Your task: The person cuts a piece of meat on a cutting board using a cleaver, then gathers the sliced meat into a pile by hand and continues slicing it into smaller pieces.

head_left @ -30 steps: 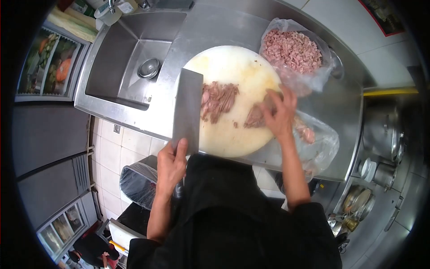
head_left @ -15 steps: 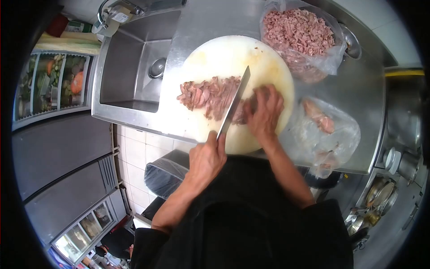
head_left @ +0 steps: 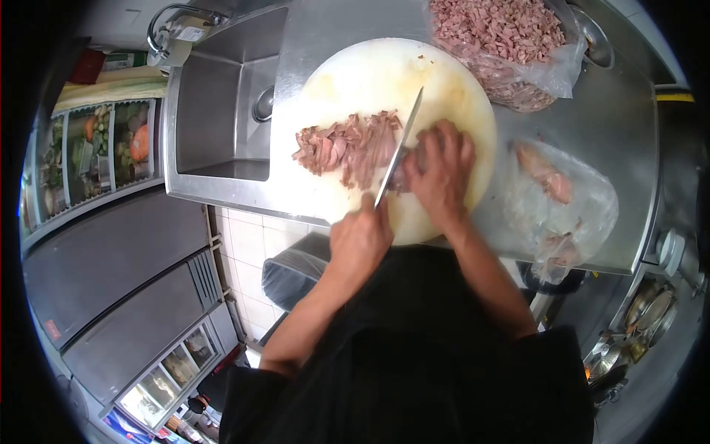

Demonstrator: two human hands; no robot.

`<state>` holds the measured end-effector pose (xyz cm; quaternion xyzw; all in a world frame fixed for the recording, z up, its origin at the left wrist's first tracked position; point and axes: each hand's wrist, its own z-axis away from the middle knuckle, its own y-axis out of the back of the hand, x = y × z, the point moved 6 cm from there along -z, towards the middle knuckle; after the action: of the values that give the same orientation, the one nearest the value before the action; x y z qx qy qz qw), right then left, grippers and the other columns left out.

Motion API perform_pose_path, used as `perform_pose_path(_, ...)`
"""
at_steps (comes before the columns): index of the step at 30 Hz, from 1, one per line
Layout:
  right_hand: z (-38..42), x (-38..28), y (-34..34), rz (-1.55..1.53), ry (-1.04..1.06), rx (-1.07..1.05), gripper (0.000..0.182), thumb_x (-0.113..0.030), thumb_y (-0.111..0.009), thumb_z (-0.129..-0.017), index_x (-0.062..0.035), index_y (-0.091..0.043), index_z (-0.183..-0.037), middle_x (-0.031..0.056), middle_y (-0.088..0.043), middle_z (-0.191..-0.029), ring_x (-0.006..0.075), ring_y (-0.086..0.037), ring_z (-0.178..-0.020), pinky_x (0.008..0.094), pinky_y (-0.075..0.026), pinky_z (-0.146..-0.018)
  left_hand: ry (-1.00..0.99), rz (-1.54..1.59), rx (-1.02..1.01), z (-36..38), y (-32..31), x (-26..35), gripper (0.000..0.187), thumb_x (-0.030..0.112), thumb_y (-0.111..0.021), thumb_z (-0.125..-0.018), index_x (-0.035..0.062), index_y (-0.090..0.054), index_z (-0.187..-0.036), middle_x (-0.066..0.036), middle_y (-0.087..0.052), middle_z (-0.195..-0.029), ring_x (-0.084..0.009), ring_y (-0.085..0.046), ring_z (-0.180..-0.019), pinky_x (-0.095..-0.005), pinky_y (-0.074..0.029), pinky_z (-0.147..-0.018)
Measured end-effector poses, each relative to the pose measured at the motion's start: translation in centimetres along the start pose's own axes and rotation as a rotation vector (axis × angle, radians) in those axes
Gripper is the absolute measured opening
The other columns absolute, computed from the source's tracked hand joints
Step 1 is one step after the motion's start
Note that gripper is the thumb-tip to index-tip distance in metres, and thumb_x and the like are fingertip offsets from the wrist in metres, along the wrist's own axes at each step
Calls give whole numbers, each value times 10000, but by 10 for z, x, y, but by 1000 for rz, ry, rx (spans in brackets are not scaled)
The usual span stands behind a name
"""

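My left hand [head_left: 360, 235] is wrapped round the handle of a long knife [head_left: 404, 138], its blade slanting up and away over the round white cutting board [head_left: 347, 78]. To the blade's left lies a pile of sliced cooked meat [head_left: 344, 148]. My right hand [head_left: 445, 174] curls its fingers over the remaining piece of meat, close to the right side of the blade. Most of that piece is hidden under my fingers.
A plastic bag of chopped meat [head_left: 499, 33] sits at the back right, beside a metal bowl [head_left: 594, 41]. Right of the board, a clear bag [head_left: 584, 203] lies with meat pieces. A steel sink [head_left: 214, 111] is on the left; a lined bin [head_left: 296, 274] stands below the counter edge.
The view has shifted, so the counter sits higher and slightly right in it. The knife and both hands keep close to the same place on the meat.
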<state>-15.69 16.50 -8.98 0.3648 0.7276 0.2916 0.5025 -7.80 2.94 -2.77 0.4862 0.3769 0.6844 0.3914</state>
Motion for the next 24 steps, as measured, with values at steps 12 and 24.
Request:
perform_pose_path(12, -1, 0, 1, -70, 2, 20, 318, -172, -717, -774, -95, -655, -1076, 76, -521, -1298, 383, -465, -1188, 542, -425, -980, -160, 83, 239, -54, -7, 15, 329, 186, -611, -997, -56, -599, -774, -330, -599, -618, -504, -635, -595, -562, -508, -558)
perform_pose_path(24, 0, 0, 6, -117, -33, 33, 285, -157, -687, -788, -94, -667, -1065, 73, -523, -1274, 368, -469, -1171, 541, -435, -960, 47, 55, -119, -22, 37, 21, 340, 196, -577, -1008, -89, -608, -825, -354, -599, -657, -528, -645, -677, -575, -500, -602)
